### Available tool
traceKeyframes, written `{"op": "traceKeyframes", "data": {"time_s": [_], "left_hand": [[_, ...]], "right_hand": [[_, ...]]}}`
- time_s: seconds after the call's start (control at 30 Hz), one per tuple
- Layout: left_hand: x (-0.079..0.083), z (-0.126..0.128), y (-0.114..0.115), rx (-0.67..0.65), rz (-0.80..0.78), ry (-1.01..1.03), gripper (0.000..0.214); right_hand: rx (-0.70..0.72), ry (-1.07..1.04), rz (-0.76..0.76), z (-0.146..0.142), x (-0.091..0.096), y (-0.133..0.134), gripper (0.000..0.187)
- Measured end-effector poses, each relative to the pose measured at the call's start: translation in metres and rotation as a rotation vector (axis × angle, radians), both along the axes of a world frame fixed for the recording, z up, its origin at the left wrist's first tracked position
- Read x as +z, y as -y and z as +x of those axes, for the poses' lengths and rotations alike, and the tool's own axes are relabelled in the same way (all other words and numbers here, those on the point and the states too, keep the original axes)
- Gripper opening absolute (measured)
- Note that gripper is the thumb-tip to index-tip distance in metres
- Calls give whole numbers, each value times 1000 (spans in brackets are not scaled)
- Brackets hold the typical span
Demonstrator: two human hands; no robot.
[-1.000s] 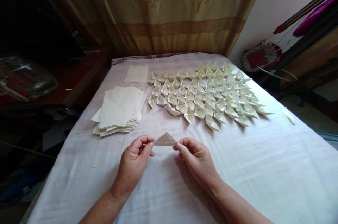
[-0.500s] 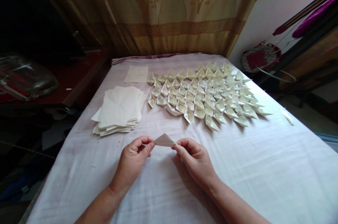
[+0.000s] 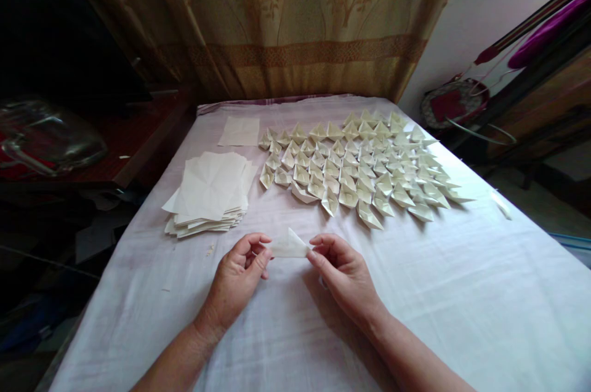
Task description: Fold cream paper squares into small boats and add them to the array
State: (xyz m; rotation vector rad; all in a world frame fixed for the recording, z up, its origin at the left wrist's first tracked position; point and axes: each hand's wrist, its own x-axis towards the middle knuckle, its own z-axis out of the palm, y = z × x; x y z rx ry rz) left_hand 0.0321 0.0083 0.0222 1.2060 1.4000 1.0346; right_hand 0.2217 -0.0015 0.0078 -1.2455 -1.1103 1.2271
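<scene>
Between my two hands is a small folded piece of white paper [image 3: 290, 247], held just above the cloth with a pointed peak standing up at its middle. My left hand [image 3: 242, 275] pinches its left end between thumb and fingers. At the right end, the thumb and forefinger of my right hand [image 3: 344, 272] are closed on the paper. Beyond the hands, several rows of folded paper boats [image 3: 348, 195] stand close together. A stack of loose white sheets [image 3: 207, 186] lies to the left of them.
A single sheet [image 3: 239, 132] lies behind the stack. White cloth [image 3: 415, 293] covers the table. A dark red cabinet with a clear glass jug [image 3: 55, 133] stands at left. A patterned curtain [image 3: 295, 23] hangs behind, and a bag [image 3: 455, 103] sits at the right.
The folded paper has changed shape: its even triangle now shows a sharper peak with a lower left side. Both hands keep their pinch on its ends and have barely shifted.
</scene>
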Motion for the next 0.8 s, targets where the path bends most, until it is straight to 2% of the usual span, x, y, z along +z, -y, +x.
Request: {"op": "traceKeyframes", "data": {"time_s": [0.17, 0.37, 0.8], "left_hand": [[-5, -5, 0, -88, -24, -32, 28], [-11, -13, 0, -133, -43, -53, 33], [-7, -12, 1, -157, 284, -329, 23]], "right_hand": [[24, 105, 7, 2, 0, -1, 20], [41, 162, -22, 5, -1, -1, 23], [35, 279, 81, 3, -1, 0, 20]]}}
